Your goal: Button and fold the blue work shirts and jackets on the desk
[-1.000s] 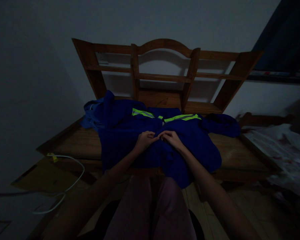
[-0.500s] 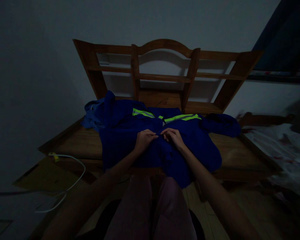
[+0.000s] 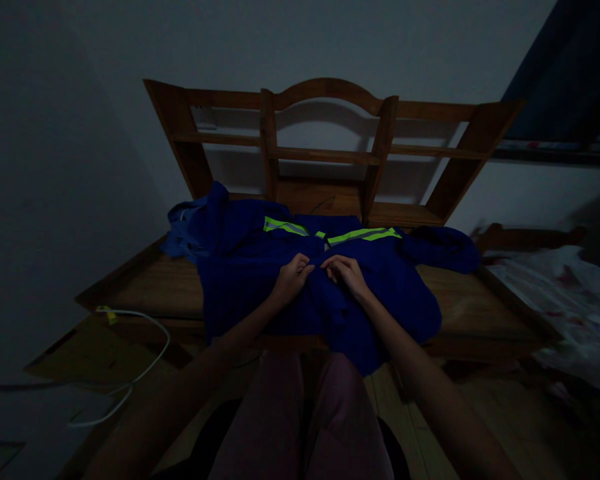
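Note:
A blue work jacket (image 3: pixel 250 287) with yellow-green and grey reflective strips lies spread over the wooden desk (image 3: pixel 470 307). My left hand (image 3: pixel 293 277) pinches the cloth at the jacket's front edge, near the middle. Just to the right, my right hand (image 3: pixel 344 272) pinches the opposite front edge between thumb and forefinger. The fingertips of both hands are a small gap apart, below the reflective strip (image 3: pixel 363 235). Any button or fastener between them is too small and dark to make out.
Wooden shelves (image 3: pixel 325 157) rise along the desk's back edge. A lighter blue cloth (image 3: pixel 185 233) lies at the desk's left end. A white cable (image 3: pixel 153 320) loops at lower left. On the right is crumpled whitish plastic (image 3: pixel 570 287). My knees (image 3: pixel 340 393) are below the desk edge.
My left hand has turned slightly, its knuckles now higher and the fingers more curled. The right hand stays nearly in place on the jacket.

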Available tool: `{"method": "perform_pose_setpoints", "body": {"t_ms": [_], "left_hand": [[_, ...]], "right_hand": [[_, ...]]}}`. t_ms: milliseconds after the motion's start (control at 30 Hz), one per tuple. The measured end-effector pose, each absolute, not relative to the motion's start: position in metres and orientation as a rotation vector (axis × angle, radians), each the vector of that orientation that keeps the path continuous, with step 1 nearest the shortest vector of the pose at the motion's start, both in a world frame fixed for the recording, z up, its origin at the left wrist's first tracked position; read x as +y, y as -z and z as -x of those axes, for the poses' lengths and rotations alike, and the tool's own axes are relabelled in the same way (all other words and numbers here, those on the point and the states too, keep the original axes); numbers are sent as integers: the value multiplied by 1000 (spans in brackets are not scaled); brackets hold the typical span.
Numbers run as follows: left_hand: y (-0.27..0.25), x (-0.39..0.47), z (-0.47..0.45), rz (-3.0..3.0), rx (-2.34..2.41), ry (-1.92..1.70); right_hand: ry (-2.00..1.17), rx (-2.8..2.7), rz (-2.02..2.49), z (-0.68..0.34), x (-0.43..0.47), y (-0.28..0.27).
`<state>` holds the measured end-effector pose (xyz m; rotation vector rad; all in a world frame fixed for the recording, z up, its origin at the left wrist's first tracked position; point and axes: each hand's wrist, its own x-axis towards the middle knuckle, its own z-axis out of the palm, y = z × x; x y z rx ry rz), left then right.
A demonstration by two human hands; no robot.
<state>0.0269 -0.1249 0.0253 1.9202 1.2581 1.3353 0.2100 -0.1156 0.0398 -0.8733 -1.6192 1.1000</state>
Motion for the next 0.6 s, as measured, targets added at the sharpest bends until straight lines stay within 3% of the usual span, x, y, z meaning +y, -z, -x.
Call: {"method": "perform_pose_setpoints", "body": {"t_ms": [400, 600], "left_hand": [[-25, -156, -46, -1452, 1063, -1115], [-30, -192, -48, -1666, 912, -821]], "right_hand": [[-997, -1511, 958, -211, -108, -38], [-985, -1526, 963, -212, -108, -37]]}}
